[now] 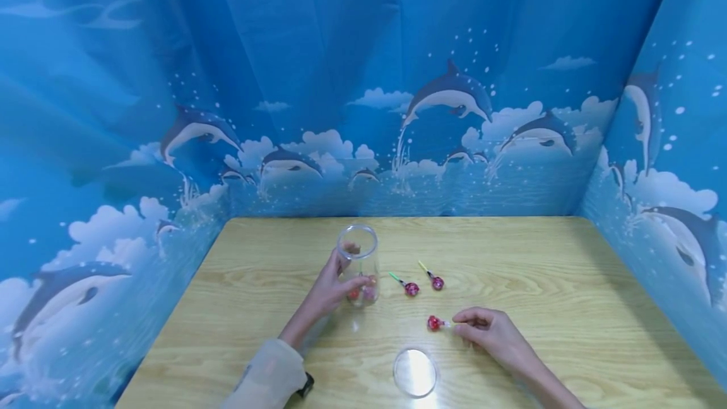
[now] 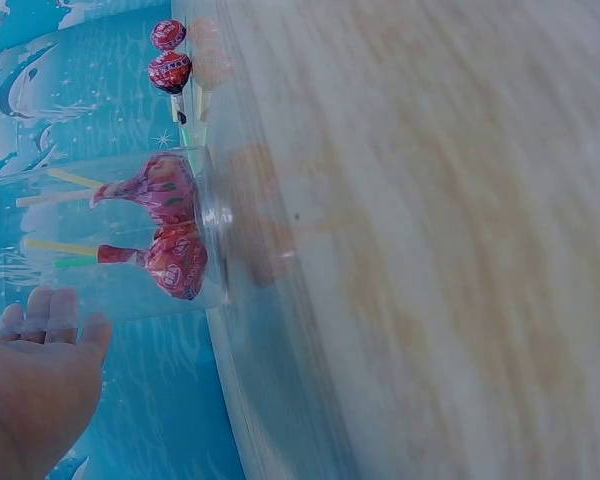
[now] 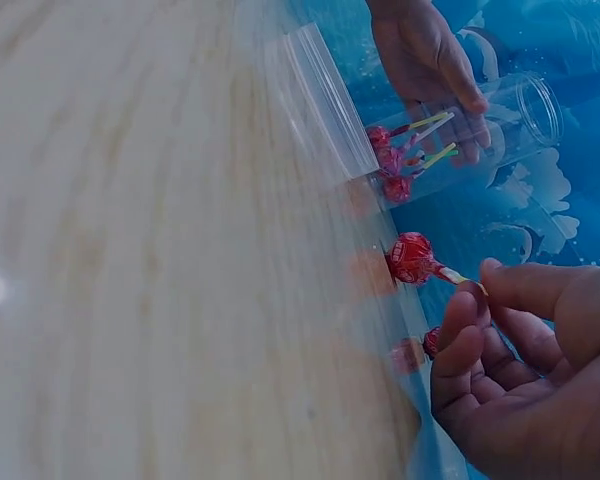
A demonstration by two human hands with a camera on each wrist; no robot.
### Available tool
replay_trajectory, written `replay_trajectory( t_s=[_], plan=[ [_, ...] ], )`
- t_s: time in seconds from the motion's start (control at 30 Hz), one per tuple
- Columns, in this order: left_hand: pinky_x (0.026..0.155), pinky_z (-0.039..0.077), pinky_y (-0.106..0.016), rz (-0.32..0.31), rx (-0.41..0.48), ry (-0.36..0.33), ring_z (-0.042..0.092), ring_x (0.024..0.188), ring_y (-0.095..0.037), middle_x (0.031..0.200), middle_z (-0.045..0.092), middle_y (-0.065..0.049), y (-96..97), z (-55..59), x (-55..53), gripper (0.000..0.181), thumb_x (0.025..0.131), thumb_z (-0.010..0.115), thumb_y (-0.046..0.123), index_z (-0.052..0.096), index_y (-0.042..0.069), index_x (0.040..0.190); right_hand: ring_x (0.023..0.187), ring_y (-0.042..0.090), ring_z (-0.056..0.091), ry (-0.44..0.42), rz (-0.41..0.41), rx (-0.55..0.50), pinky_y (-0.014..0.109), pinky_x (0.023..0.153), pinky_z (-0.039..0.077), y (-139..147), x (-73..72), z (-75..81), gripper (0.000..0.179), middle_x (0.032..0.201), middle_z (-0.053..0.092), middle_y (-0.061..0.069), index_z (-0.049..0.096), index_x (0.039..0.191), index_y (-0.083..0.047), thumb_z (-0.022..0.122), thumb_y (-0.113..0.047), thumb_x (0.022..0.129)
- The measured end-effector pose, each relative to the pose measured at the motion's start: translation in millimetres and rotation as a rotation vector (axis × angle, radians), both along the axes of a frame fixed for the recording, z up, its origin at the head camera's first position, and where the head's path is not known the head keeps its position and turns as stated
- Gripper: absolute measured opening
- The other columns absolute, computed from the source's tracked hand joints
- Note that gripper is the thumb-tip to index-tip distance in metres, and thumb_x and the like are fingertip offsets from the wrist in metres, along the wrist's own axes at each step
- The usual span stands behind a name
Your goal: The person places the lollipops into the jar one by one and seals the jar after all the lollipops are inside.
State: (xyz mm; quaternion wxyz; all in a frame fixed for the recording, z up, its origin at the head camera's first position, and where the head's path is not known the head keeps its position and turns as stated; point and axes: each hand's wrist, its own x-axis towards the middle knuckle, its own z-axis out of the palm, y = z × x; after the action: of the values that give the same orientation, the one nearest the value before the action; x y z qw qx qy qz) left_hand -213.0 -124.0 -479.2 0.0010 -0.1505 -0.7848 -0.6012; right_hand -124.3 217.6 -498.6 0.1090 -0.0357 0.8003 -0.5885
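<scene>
My left hand (image 1: 335, 283) grips a clear plastic jar (image 1: 370, 264) from its left side, the thumb across the front. The jar stands upright with its mouth uncovered. Several wrapped lollipops (image 2: 175, 262) are inside, heads down at the bottom and sticks pointing up. With thumb and fingertips, my right hand (image 1: 496, 336) pinches the stick end of a red lollipop (image 1: 434, 323); its head is close to the tabletop and points left. Beyond it two more lollipops lie on the table, one with a green stick (image 1: 411, 289) and one with a yellow stick (image 1: 437, 283).
A round clear lid (image 1: 415, 390) lies near the front of the wood-grain table (image 1: 539, 270), below the lollipop in my right hand. Blue dolphin-print curtains (image 1: 352, 81) hang along the back and both sides of the table.
</scene>
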Motion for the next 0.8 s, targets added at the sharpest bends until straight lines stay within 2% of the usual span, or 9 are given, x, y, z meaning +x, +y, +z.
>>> replay_trajectory(
  t_s=[0.3,0.67,0.8],
  plan=[
    [0.121,0.025,-0.063,-0.005,0.000,0.009,0.040,0.144,-0.044,0.149,0.051,-0.020,-0.4,-0.2,-0.3,0.072,0.084,0.085,0.011,0.044,0.007,0.143,0.065,0.012,0.059,-0.049,-0.090,0.006,0.021,0.054,0.049,-3.7,-0.4,2.9,0.025,0.078,0.067,0.009,0.074,0.108,0.003,0.077,-0.015,0.092],
    [0.121,0.024,-0.064,0.008,-0.002,-0.024,0.038,0.146,-0.043,0.151,0.050,-0.018,0.1,2.0,0.9,0.073,0.083,0.085,0.010,0.044,0.008,0.143,0.076,0.012,0.062,-0.158,-0.158,-0.192,0.024,0.066,0.057,-4.1,-8.0,17.4,0.033,0.094,0.072,0.011,0.067,0.120,0.011,0.071,-0.013,0.098],
    [0.120,0.023,-0.066,0.005,0.000,-0.031,0.037,0.146,-0.044,0.151,0.050,-0.018,0.3,1.6,0.6,0.073,0.084,0.085,0.009,0.043,0.007,0.145,0.078,0.011,0.063,-0.150,-0.163,-0.259,0.023,0.068,0.058,-3.5,-11.7,25.0,0.032,0.095,0.073,0.009,0.065,0.121,0.014,0.068,-0.009,0.100]
  ],
)
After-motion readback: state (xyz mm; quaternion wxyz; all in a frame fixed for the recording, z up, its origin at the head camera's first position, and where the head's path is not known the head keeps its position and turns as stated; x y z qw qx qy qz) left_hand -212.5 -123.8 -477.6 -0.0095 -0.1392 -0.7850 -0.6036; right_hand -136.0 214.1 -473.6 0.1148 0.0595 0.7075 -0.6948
